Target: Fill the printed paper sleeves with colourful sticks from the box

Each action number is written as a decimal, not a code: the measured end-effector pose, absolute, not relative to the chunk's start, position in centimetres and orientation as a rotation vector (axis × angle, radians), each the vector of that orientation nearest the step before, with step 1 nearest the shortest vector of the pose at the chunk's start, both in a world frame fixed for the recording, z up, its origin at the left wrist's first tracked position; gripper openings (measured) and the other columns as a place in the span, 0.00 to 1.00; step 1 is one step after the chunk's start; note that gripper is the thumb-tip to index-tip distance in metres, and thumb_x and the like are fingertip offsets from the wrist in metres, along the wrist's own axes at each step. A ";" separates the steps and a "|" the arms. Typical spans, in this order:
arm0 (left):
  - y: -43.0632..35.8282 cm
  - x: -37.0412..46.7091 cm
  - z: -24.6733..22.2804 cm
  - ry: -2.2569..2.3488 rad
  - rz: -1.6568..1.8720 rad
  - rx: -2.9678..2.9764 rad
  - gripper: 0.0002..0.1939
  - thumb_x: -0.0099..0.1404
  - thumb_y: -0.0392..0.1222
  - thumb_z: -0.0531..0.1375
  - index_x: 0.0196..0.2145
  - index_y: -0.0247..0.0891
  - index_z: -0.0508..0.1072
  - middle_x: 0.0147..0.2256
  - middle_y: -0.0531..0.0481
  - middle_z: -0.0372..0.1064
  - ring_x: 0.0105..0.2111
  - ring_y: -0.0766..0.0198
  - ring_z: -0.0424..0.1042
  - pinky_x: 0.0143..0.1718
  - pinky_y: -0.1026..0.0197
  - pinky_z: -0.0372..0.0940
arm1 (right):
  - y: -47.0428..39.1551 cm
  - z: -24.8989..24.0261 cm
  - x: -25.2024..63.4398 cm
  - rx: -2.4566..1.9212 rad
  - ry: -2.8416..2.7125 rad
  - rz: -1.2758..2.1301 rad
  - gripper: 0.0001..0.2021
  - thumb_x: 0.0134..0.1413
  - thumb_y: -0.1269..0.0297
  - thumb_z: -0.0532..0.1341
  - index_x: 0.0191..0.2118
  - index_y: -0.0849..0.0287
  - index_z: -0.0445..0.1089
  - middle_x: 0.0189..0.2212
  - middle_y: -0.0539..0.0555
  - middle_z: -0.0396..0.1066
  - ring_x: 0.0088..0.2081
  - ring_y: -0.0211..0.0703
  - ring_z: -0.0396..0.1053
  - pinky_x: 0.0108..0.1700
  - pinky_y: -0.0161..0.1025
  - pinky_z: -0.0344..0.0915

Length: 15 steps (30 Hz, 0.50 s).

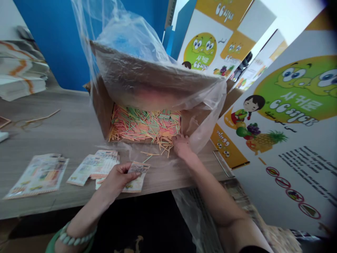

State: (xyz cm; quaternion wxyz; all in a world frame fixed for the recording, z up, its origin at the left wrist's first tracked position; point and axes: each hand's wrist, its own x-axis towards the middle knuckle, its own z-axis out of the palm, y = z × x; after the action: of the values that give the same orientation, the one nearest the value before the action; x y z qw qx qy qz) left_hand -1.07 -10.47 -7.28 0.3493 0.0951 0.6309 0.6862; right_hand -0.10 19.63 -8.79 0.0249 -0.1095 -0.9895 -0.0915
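Observation:
My left hand [119, 179] pinches a small printed packet [137, 177] with striped edges, thumb on its front, just above the table's front edge. My right hand [182, 146] rests at the front right corner of an open cardboard box [104, 109] lined with clear plastic. Its fingers curl down beside the thin coloured sticks [147, 124], in pink, green, orange and yellow; what they hold, if anything, is hidden. Several sticks spill over the box's front lip onto the plastic. Left of my left hand lie more packets [92, 167] in an overlapping pile.
Further left lies another group of packets [39, 174]. A rubber band and a loose stick [43, 116] are on the table [76, 123]. Stacked white bundles [21, 70] stand at the far left. Large printed cartons [289, 123] crowd the right side. The plastic liner [210, 116] drapes over the box's sides.

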 end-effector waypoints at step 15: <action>-10.4 -1.7 -6.2 1.641 2.052 0.017 0.15 0.42 0.39 0.73 0.28 0.38 0.73 0.23 0.57 0.72 0.21 0.68 0.67 0.23 0.66 0.61 | 14.0 -11.2 -2.9 -0.246 -2.320 1.590 0.06 0.52 0.61 0.53 0.30 0.56 0.64 0.29 0.50 0.71 0.30 0.40 0.67 0.38 0.38 0.64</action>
State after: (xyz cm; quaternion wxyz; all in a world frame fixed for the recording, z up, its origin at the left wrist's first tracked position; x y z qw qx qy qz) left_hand -1.70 -10.38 -6.22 0.2541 0.0063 0.6041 0.7553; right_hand -2.86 14.05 -11.23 0.1584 -0.0861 -0.8114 0.5561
